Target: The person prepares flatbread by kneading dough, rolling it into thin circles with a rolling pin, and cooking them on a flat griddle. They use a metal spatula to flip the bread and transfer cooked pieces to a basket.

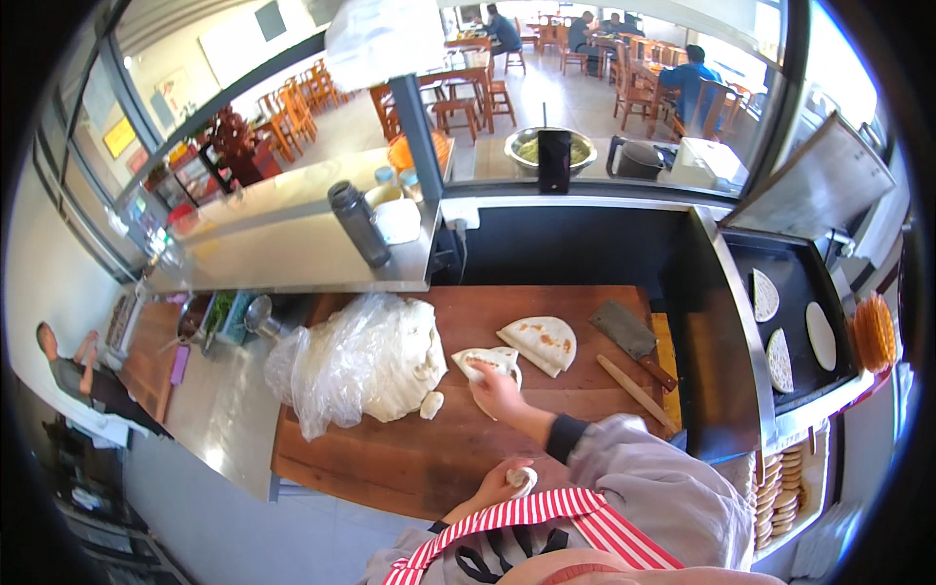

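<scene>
In my left hand [499,484], close to my apron at the near edge of the wooden board [380,468], is a small lump of white dough [522,480]. My right hand [501,391] reaches over the middle of the board and grips a folded flatbread [504,357], whose lower part it hides. Just beyond lies a browned half-moon flatbread [545,342]. A large mass of dough [409,358] sits to the left, partly under clear plastic sheeting [329,365]. One small dough piece [431,405] rests by its near edge.
A cleaver [625,329] and a wooden rolling pin [636,393] lie at the board's right. Farther right, breads [820,336] sit on a black griddle [793,292] with its lid [812,183] raised. A thermos [358,223] stands on the left shelf. Another person [80,373] stands far left.
</scene>
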A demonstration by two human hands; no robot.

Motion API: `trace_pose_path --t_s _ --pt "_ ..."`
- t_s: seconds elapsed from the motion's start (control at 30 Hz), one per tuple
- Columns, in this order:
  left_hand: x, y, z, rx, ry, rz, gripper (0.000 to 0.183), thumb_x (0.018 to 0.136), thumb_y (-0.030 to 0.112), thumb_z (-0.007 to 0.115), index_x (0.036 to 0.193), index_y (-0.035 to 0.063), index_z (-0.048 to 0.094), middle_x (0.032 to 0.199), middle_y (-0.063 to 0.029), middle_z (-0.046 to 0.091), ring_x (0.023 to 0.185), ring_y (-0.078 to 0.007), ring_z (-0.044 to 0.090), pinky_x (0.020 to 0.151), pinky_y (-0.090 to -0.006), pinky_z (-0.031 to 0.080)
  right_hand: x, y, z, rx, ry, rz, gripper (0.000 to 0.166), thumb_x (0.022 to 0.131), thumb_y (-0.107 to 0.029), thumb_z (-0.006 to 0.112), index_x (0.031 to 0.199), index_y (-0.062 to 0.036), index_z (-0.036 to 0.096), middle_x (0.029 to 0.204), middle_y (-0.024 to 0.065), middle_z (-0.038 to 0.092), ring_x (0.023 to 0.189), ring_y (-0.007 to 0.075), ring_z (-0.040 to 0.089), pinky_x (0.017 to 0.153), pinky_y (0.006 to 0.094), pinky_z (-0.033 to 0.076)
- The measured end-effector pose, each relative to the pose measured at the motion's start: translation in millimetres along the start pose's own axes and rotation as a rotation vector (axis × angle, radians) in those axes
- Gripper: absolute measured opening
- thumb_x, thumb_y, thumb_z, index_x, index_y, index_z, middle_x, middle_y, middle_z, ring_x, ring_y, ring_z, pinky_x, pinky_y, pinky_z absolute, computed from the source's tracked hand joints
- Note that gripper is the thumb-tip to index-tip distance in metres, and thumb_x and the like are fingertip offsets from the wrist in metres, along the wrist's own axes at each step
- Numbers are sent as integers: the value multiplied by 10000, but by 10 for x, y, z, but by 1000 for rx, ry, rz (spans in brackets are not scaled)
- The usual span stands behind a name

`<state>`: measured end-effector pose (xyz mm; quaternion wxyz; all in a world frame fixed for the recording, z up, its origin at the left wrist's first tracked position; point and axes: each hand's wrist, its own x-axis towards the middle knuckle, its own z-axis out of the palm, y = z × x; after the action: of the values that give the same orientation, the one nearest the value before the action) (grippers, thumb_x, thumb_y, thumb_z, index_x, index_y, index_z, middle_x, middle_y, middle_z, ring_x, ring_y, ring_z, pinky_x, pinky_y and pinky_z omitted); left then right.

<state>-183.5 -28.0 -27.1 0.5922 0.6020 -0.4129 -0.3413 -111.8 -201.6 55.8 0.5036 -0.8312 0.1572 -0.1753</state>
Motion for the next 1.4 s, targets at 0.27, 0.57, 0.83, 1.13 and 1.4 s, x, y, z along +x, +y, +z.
trace_pose_path --t_s 0.27,0.57,0.83,1.13,1.4 --pt "537 521 53 159 -121 -687 531 922 469 480 1181 14 569 1126 -129 624 1034 -206 592 819 -345 491 -2467 1214 -1365 586 -22 834 202 897 -150 574 1008 14 611 701 98 636 545 168 597 490 280 481" --pt "-213 452 445 1207 186 27 396 783 288 621 1089 42 575 1120 -171 573 1093 -311 527 902 -449 409 -2673 1226 -1498 632 -127 825 181 905 -156 545 950 8 610 719 137 660 553 199 645 457 287 510" --pt "99 465 616 1346 285 -36 283 754 347 663 893 115 579 946 -60 581 963 -246 530 830 -417 386 -2752 1260 -1476 588 -133 805 177 923 -117 519 975 24 611 715 133 660 572 194 653 476 274 517" --pt "599 314 287 1256 277 -62 278 847 379 564 761 115 576 766 -75 631 767 -285 606 661 -446 443 -2692 1202 -1419 501 -58 840 179 903 -152 562 928 9 637 704 124 666 508 177 633 441 264 499" --pt "56 503 74 1272 70 -92 331 869 420 527 893 108 637 947 -129 634 967 -285 575 807 -462 410 -2633 1063 -1440 530 51 905 189 883 -182 592 941 -12 650 725 112 672 549 190 643 475 292 518"
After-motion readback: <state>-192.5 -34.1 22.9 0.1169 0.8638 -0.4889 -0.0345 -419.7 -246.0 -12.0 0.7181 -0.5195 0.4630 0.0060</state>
